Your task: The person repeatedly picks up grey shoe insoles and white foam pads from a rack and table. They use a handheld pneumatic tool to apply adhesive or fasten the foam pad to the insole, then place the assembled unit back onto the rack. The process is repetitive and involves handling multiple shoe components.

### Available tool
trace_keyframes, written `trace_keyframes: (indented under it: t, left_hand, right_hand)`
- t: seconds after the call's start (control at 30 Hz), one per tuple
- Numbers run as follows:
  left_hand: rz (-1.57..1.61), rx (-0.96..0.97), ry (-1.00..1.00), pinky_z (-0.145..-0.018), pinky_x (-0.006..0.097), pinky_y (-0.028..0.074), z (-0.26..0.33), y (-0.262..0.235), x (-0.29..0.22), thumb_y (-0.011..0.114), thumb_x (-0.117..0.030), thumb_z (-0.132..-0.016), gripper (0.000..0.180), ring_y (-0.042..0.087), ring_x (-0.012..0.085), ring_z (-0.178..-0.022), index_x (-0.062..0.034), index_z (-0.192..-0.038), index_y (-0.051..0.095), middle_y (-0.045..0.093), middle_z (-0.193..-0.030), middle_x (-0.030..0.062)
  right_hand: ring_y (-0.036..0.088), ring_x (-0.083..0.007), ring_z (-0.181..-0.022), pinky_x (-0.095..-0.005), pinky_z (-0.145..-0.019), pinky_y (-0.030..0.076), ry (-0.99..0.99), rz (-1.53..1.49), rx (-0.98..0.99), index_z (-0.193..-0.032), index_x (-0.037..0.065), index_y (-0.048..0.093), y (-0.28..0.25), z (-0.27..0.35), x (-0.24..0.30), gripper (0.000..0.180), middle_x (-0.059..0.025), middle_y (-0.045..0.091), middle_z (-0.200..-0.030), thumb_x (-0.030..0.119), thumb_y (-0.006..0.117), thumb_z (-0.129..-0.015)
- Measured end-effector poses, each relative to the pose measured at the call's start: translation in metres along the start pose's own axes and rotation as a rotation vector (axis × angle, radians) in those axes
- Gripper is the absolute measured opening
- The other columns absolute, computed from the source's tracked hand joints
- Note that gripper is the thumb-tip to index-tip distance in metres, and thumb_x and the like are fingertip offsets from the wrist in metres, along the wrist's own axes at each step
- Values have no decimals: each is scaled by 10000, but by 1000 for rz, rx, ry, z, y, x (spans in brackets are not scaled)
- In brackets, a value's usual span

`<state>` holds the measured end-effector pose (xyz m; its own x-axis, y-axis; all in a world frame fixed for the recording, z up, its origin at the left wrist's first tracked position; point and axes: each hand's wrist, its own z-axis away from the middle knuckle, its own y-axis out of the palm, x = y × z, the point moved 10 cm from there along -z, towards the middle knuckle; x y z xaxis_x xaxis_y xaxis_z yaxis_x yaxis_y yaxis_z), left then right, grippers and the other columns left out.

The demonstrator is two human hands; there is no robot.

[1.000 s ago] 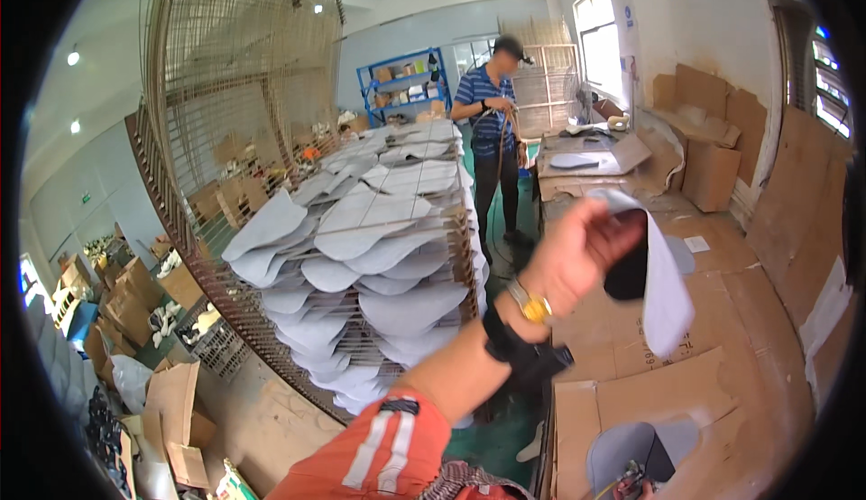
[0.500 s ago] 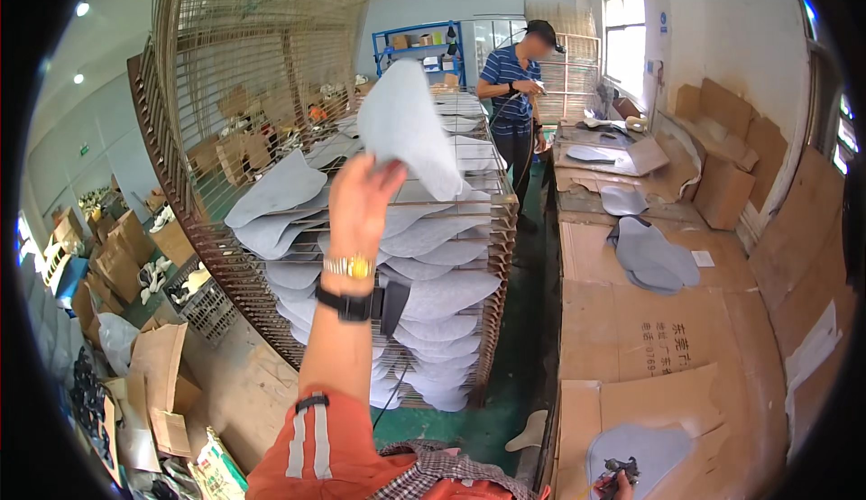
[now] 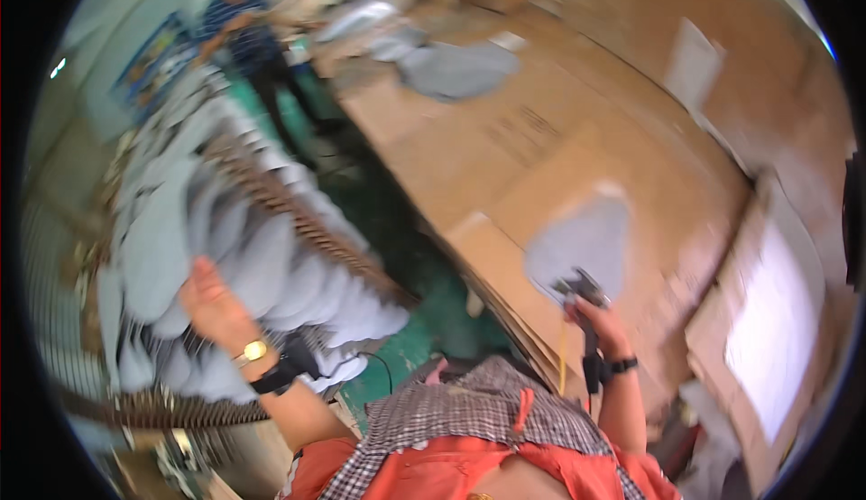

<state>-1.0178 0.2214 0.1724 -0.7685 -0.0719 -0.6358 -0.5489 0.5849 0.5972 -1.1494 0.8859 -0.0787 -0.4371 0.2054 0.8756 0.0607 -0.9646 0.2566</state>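
Observation:
My left hand [image 3: 215, 309], with a gold watch and a black strap at the wrist, is at the wire rack, fingers stretched out in front of a long grey rounded sheet [image 3: 153, 238]. Blur hides whether the fingertips touch that sheet. Several more grey sheets [image 3: 311, 275] overlap in layers on the rack. My right hand [image 3: 603, 318] grips a metallic spray gun [image 3: 577, 285], from which a yellow hose [image 3: 564, 356] hangs. The gun is over the lower edge of a single grey sheet [image 3: 582, 243] lying on the cardboard-covered table [image 3: 514, 153].
Farther up the table lie more grey sheets [image 3: 460, 69]. Cardboard with a white sheet [image 3: 776, 320] stands along the right side. A person [image 3: 248, 40] in a striped shirt stands beyond the rack, by the green-floored aisle [image 3: 361, 202] between rack and table.
My view has swung right and down toward the table. The left hand, which held up a grey sheet, is now lower against the rack. My right hand with the spray gun shows more fully.

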Motion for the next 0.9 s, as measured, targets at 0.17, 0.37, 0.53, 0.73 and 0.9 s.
trace_keyframes:
  t: [0.17,0.37,0.53,0.73,0.9]
  left_hand:
    - [161,-46,-182,-907,348,510,20,60,37,494,58,-879,213,562,322,-1013,194,-1035,443,505,-1181,278]
    - [43,431,-629,-745,305,531,157,189,150,530,-52,-889,174,636,223,-828,15,-1048,546,616,-1003,157]
    - [-244,509,-835,-631,239,523,271,220,232,524,8,-863,168,627,157,-719,10,-1030,541,628,-906,109]
    - [-304,643,-957,-596,222,495,317,224,284,529,-12,-868,153,610,131,-688,15,-1019,534,616,-871,89]
    - [-319,733,-1021,-578,213,488,332,231,306,543,-25,-861,148,603,119,-653,17,-1003,540,622,-840,78]
  right_hand:
    - [613,-129,-725,-269,-677,503,25,48,-79,-924,3,596,-25,56,12,168,-33,619,-802,151,635,-854]
    - [585,-122,-790,-292,-719,511,-62,181,-258,-1162,7,549,-51,123,35,331,-27,585,-944,83,628,-850]
    - [574,-107,-777,-286,-696,521,-199,221,-530,-1303,13,452,-61,197,86,489,-34,583,-968,51,625,-847]
    - [591,-127,-764,-288,-703,509,-155,73,-372,-1287,-10,455,-16,244,96,502,-52,606,-892,70,644,-829]
    - [590,-127,-751,-281,-693,497,-319,160,-672,-1280,-32,448,-9,279,117,513,-63,603,-852,117,647,-832]
